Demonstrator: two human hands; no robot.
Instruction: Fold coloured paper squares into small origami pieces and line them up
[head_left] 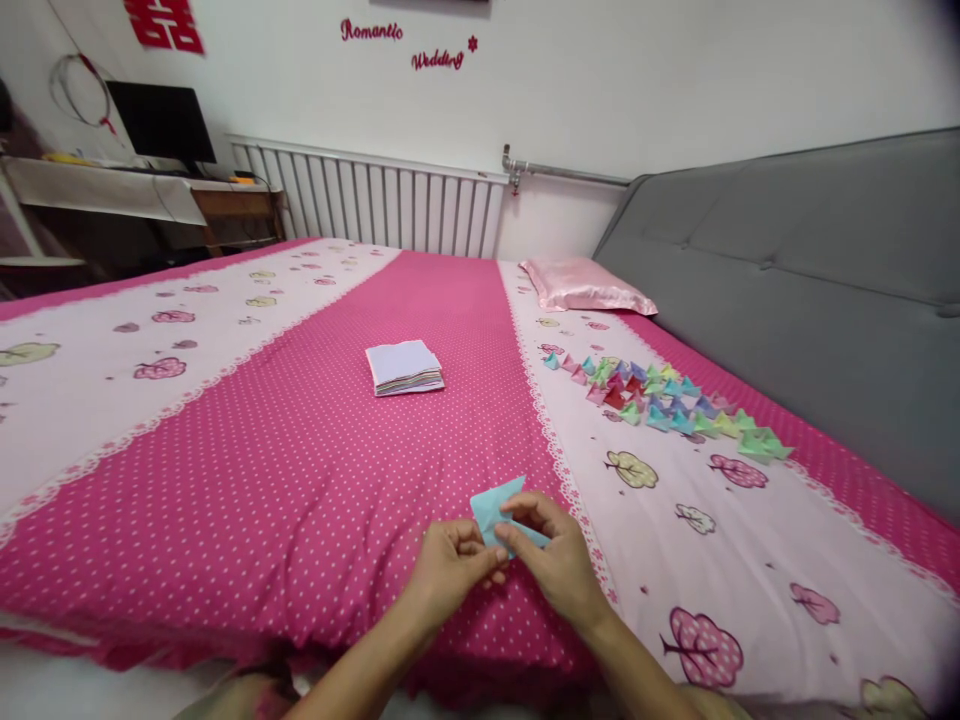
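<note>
A light blue piece of folded paper (491,508) is held just above the pink dotted bedspread (300,470) near its front edge. My left hand (448,565) pinches the paper's lower edge with curled fingers. My right hand (553,562) grips it from the right, thumb and fingers pressed on the fold. Both hands meet at the paper. Part of the sheet is hidden behind my fingers.
A stack of square paper sheets (405,367) lies mid-bed. Several folded coloured paper shapes (664,400) lie in rows on the right strip. A pink pillow (585,286) sits by the grey headboard (810,300). A radiator (375,205) and a desk (135,190) stand behind.
</note>
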